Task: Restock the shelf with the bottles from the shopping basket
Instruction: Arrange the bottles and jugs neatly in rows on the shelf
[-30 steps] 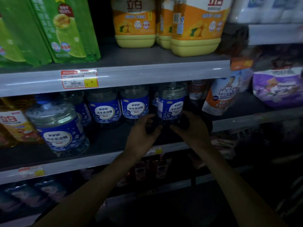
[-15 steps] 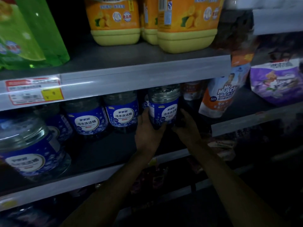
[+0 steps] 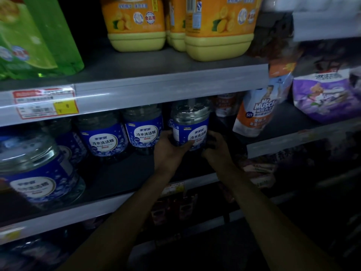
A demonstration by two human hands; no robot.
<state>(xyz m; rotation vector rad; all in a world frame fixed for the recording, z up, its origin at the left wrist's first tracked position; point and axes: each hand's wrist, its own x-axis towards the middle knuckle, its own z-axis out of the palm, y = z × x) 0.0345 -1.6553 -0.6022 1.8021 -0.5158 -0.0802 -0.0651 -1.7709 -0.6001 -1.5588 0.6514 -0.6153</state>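
Setting: a dim shop aisle of grey metal shelving; the upper shelf (image 3: 168,81) runs across the frame, and the middle shelf (image 3: 121,173) lies below it in shadow.
Held bottle: a clear bottle (image 3: 190,128) with a blue label reading 冷水洗洁精 stands upright at centre frame, at the right end of a row on the middle shelf. The hands hide its base, so I cannot tell whether it rests on the board.
Left hand: the left hand (image 3: 168,149) wraps the bottle's lower left side, fingers curled across the front of the label.
Right hand: the right hand (image 3: 214,147) clasps the lower right side, fingers bent round the base.
Row: two matching bottles (image 3: 143,132) stand just left of it with the same 冷水洗洁精 label; a nearer bottle (image 3: 37,173) fills the lower left, its print blurred.
Upper shelf goods: orange jugs (image 3: 136,22) with lemon pictures and a round 食品用 badge stand at top centre; green pouches (image 3: 29,36) are at upper left.
Price tag: a red and yellow price tag (image 3: 45,102) is on the upper rail at left, its text too blurred to read.
Right side: a white and orange Mr Muscle pouch (image 3: 254,112) leans right of the held bottle; a purple pack (image 3: 328,94) sits further right.
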